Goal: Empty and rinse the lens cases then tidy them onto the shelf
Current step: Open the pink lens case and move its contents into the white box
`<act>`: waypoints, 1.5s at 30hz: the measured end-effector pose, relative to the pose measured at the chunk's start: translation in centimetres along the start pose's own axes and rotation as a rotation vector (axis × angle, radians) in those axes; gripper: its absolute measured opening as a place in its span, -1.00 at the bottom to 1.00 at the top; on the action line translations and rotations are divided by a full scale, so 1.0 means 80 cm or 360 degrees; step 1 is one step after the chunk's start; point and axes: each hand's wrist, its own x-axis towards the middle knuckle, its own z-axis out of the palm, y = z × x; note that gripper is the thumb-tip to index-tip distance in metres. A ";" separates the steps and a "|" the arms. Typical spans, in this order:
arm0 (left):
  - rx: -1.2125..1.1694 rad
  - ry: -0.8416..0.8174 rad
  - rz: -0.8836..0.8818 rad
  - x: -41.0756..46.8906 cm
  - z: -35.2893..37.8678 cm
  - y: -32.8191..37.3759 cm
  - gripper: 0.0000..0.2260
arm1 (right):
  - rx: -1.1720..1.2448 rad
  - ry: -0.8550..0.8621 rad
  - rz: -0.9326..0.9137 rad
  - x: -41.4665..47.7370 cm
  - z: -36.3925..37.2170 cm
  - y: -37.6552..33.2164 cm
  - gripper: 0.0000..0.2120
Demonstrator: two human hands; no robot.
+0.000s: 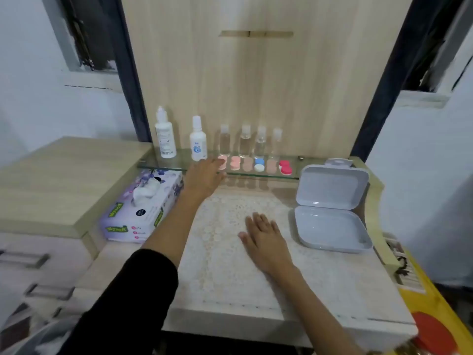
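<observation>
Head view: left hand (pixel 204 176) at the glass shelf (pixel 163 163), fingers outstretched onto the pink lens case (pixel 222 162), lying front-to-back; right hand (pixel 263 234) flat-fingered, well short.

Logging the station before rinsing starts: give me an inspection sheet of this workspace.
Surface: lace mat on a pale table; glass shelf above its back edge.
Job's things: six lens cases in a row on the shelf.
Clutter: two white bottles and four clear bottles behind the cases; tissue box left; open grey box right.
Grips: left hand reaches the leftmost pink case, fingers straight; right hand flat on the mat.
Cables: nothing seen.
Surroundings: wooden panel behind, drawers left.
</observation>
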 end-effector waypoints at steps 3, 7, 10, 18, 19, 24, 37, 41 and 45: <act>-0.0144 0.0191 -0.0126 -0.001 -0.001 0.002 -0.70 | -0.0008 0.0030 -0.0009 0.001 -0.001 0.002 -0.44; -0.0125 0.0305 -0.0274 -0.004 -0.003 0.010 -0.76 | 0.0018 0.0047 -0.0031 -0.002 0.003 0.002 -0.45; -0.0129 0.0385 -0.0346 -0.007 -0.004 0.009 -0.80 | 0.0022 0.0055 -0.0033 -0.002 0.001 0.005 -0.45; -0.0869 0.0584 -0.0226 -0.054 0.018 0.000 -0.76 | 0.0060 0.0068 -0.0037 -0.002 0.002 0.005 -0.45; -0.0957 0.0516 -0.0156 -0.063 0.021 0.000 -0.76 | 0.0063 0.0073 -0.0039 -0.002 0.002 0.006 -0.45; -0.1099 0.0159 0.0135 -0.100 0.047 -0.008 -0.68 | 0.0118 0.0106 -0.0030 0.000 0.004 0.006 -0.44; -0.1194 -0.0163 0.0145 -0.133 0.066 0.011 -0.59 | 0.0478 0.0248 -0.0025 0.008 0.004 0.013 -0.45; -0.1175 -0.0151 0.0169 -0.133 0.067 0.010 -0.63 | 0.0416 0.0340 -0.0015 0.019 -0.003 0.008 -0.59; -0.1094 -0.0098 0.0207 -0.134 0.072 0.011 -0.68 | 0.0353 0.0392 0.0030 0.022 -0.002 0.004 -0.71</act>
